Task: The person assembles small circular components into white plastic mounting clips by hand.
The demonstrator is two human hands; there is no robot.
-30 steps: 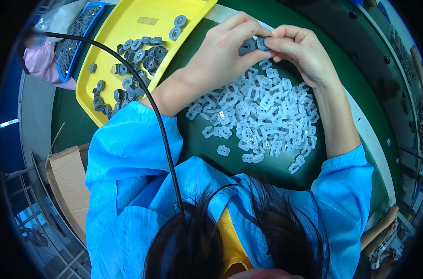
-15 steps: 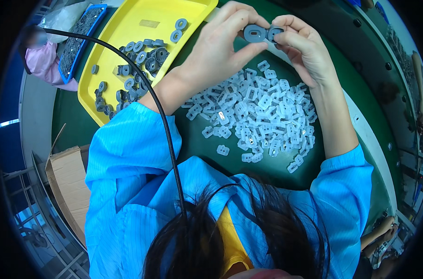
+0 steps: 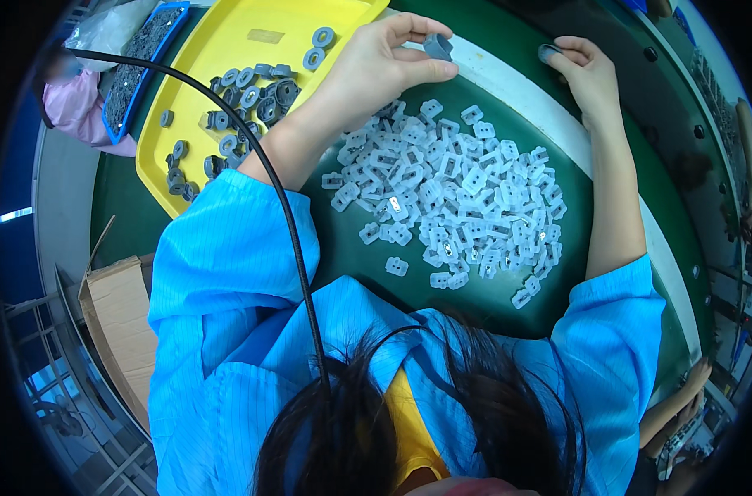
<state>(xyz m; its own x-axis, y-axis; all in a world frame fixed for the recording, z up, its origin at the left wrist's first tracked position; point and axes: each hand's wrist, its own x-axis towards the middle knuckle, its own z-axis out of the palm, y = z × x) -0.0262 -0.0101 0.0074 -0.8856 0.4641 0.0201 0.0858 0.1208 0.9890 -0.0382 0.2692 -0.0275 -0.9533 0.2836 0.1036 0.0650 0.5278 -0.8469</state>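
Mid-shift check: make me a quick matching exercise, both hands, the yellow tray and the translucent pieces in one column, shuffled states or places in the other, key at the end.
Column 1
1. Left hand
2. Right hand
3. Yellow tray
4. Translucent pieces

Column 2
A. Bears loose grey rings and parts
B. In a loose pile on the green surface
C. Holds a small grey piece, to the picture's right of the white strip
D. Holds a grey component, on the side nearer the tray

Pairs: 1-D, 2-C, 3-A, 4-B

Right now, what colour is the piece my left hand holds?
The piece is grey, clearest in head view.
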